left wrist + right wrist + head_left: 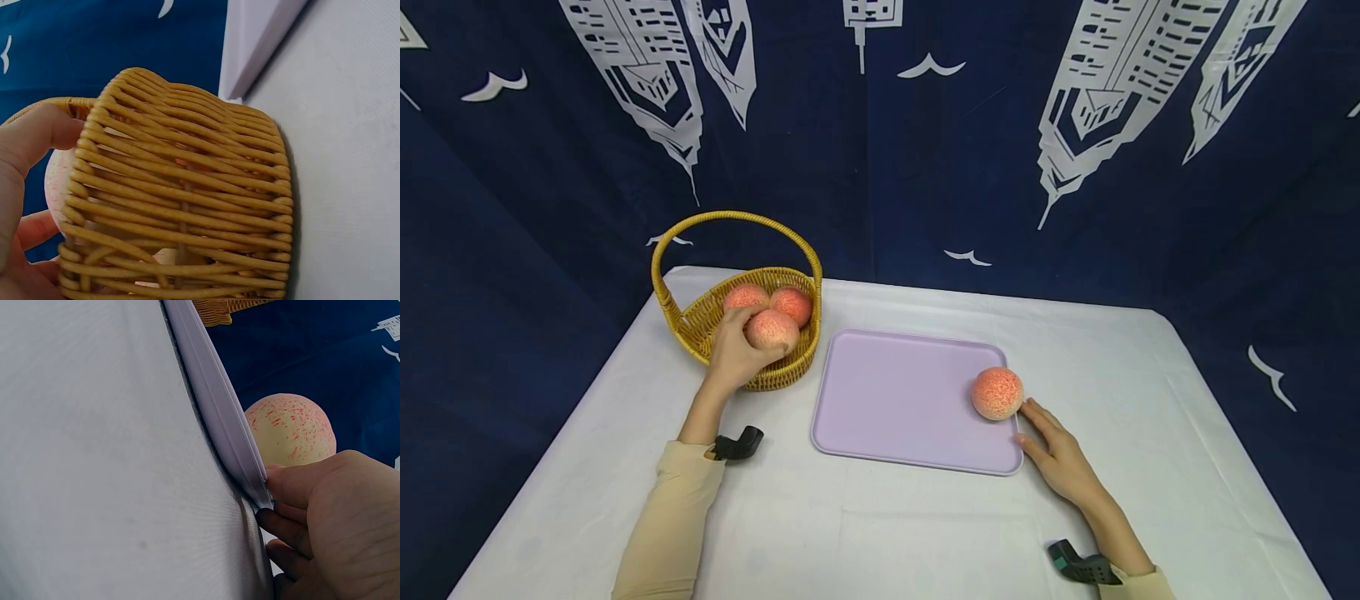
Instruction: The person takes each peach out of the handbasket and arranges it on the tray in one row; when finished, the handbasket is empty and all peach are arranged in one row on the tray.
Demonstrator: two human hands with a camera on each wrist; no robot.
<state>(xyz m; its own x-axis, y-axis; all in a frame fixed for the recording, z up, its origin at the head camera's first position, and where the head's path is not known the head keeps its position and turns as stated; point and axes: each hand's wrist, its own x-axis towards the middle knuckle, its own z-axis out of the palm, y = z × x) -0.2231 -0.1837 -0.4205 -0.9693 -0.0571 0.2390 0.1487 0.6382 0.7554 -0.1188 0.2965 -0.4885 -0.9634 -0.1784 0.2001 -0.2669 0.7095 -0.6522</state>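
Note:
A yellow wicker basket with a tall hoop handle holds several round pink-red peaches. My left hand reaches over its near rim and grips the front peach, thumb on one side and fingers on the other. Two more peaches, a left one and a right one, lie behind it. In the left wrist view the basket's woven wall hides most of the held peach. My right hand touches the right rim of the lilac tray, beside a speckled peach on the tray.
A white cloth covers the table. Behind it hangs a dark blue curtain with white building and bird prints. The basket stands left of the tray, near the table's back edge. Each wrist wears a small black camera, the left one and the right one.

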